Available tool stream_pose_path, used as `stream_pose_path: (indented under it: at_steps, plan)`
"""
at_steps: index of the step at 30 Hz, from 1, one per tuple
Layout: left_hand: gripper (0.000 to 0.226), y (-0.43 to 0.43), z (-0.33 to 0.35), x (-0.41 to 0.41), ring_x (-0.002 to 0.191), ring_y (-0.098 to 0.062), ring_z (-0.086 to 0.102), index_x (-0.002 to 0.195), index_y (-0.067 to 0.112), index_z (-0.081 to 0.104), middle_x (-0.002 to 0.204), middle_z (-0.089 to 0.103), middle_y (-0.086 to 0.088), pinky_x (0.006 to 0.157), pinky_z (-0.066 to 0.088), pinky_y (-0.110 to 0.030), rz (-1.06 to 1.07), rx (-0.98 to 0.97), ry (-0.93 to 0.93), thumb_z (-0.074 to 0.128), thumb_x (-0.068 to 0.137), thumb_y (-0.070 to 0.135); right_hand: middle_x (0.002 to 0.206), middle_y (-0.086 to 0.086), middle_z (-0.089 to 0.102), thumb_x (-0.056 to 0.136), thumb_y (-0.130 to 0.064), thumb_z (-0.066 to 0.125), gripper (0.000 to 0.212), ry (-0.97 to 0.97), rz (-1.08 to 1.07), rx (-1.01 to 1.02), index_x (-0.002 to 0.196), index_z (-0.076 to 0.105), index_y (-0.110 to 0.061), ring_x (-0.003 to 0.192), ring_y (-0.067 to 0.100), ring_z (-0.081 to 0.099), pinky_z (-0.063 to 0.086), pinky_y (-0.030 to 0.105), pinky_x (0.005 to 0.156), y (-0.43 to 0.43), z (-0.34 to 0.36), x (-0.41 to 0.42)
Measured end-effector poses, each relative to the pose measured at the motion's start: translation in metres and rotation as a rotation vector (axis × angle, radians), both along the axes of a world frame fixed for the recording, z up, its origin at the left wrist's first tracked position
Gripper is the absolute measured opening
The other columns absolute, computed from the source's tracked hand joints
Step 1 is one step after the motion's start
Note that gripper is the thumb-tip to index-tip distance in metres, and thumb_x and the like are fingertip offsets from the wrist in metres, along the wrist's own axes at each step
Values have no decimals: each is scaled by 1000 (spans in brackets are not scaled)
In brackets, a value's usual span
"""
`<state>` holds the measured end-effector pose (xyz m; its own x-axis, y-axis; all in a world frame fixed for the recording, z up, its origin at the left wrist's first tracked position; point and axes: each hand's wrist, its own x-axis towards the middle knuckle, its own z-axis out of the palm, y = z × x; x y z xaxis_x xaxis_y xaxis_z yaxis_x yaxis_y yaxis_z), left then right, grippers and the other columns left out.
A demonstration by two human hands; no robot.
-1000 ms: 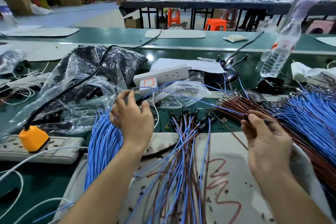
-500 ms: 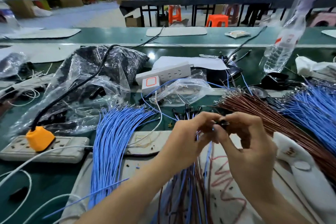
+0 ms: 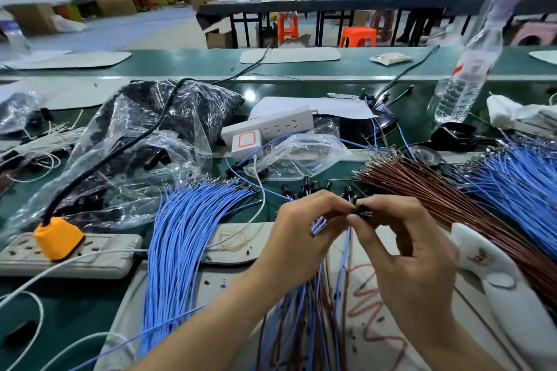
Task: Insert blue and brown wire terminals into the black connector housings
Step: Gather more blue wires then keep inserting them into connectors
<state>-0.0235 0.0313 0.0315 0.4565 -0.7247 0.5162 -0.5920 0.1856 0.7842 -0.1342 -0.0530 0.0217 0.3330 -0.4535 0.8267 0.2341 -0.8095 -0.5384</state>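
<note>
Head camera looks down on a green work table (image 3: 331,60) that is full of wires. Both hands are raised together over the middle of the table, and their fingertips meet at one small black connector housing (image 3: 363,211). The left hand (image 3: 301,232) has curled fingers, and its thumb and first finger pinch the left side of the housing. The right hand (image 3: 407,253) pinches the same housing from the right with thumb and first finger, and its other fingers are bent. Whether a wire terminal is also between the fingertips I cannot tell, because the fingers cover that place.

Under the hands lies a mixed bundle of blue and brown wires (image 3: 313,319) on a pale mat (image 3: 391,325) with red scribbles. Some of its far ends carry black housings (image 3: 307,182) just beyond the left hand. A thick fan of loose blue wires (image 3: 187,235) lies to the left of the hands. A bundle of brown wires (image 3: 437,199) lies to the right, and beside it more blue wires (image 3: 518,184).

Farther left, an orange plug (image 3: 57,238) sits in a grey power strip (image 3: 90,262). Behind it is a crumpled clear plastic bag (image 3: 135,144), then a white power strip (image 3: 271,126). A water bottle (image 3: 464,81) stands at the back right.
</note>
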Motion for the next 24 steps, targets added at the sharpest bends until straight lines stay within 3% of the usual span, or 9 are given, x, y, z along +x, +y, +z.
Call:
stream_pose_path:
  at_steps: [5, 17, 19, 24]
  plan:
    - [9, 2, 0, -1, 85, -22, 67, 95, 0, 68, 88, 71, -9, 79, 52, -44, -34, 46, 64, 63, 88, 0, 91, -6, 61, 85, -20, 68, 16, 2, 39, 33, 100, 62, -17, 78, 9, 62, 51, 18, 74, 1, -1, -2]
    - [6, 1, -4, -1, 81, -23, 70, 91, 0, 68, 82, 72, -10, 77, 54, -43, -50, 48, 74, 65, 87, 4, 83, 5, 64, 84, -18, 66, 19, 64, -36, -31, 90, 64, 0, 71, 13, 59, 51, 22, 68, -1, 1, -1]
    - [4, -1, -7, 0, 79, -21, 70, 89, 0, 68, 81, 72, -9, 76, 55, -37, -45, 63, 68, 66, 86, 3, 83, 7, 64, 84, -15, 65, 20, 60, -57, -69, 87, 65, 4, 73, 12, 59, 51, 21, 69, -1, 2, 0]
    - [4, -5, -10, 0, 65, 4, 58, 81, 2, 66, 70, 67, 2, 66, 45, -13, -23, 106, -25, 66, 85, 1, 85, 7, 63, 83, -9, 65, 14, 12, -47, -152, 89, 64, 4, 82, 10, 59, 50, 16, 76, 0, 3, -3]
